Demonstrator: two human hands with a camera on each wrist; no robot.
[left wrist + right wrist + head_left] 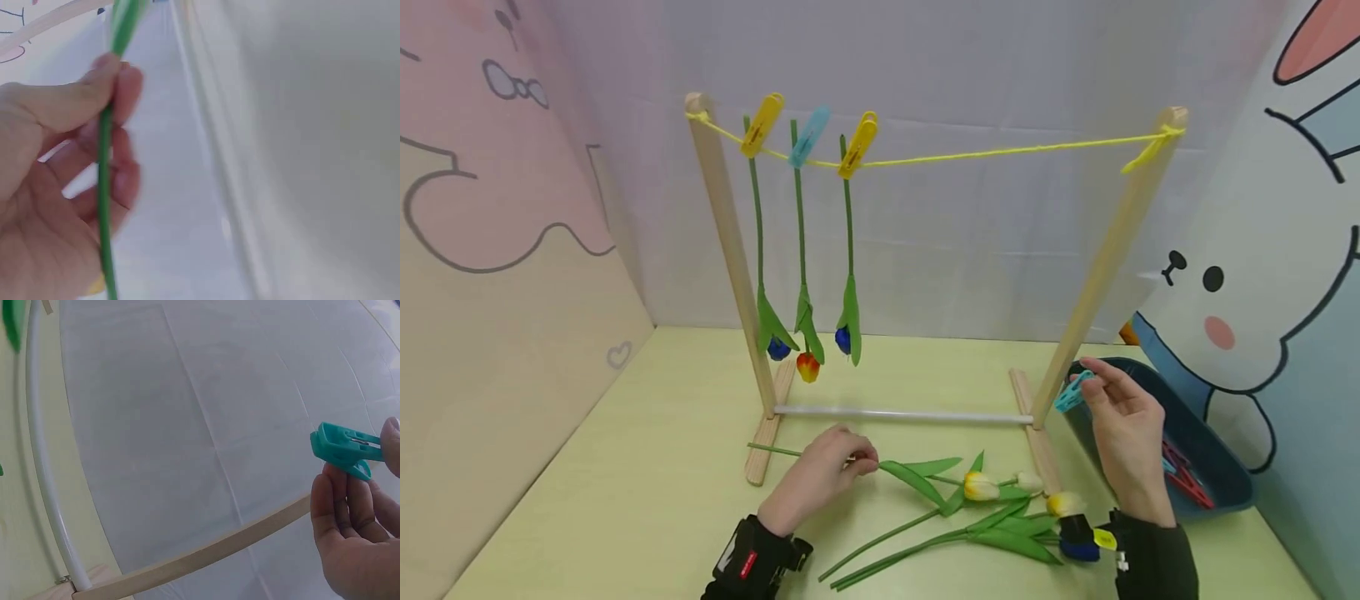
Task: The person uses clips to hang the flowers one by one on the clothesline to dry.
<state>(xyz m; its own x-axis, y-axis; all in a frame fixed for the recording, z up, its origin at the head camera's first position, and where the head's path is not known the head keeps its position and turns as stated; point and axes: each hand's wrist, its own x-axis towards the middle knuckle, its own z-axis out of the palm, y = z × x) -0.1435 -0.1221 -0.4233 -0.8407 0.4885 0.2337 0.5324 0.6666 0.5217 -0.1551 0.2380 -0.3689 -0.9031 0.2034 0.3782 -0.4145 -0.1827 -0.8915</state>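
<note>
My left hand pinches the green stem of a tulip between thumb and fingers, low over the table. Its leaves reach right, overlapping other tulips lying there, among them a yellow-and-white bloom. At the right post, my right hand pinches a teal clothespin by its handles. Three tulips hang bloom-down from a yellow string. A yellow clothespin, a light blue clothespin and another yellow clothespin grip their stems.
The string runs between a left wooden post and a right wooden post, joined low down by a white rod. A dark basin with red clothespins stands at the right. Panels with cartoon drawings flank the table.
</note>
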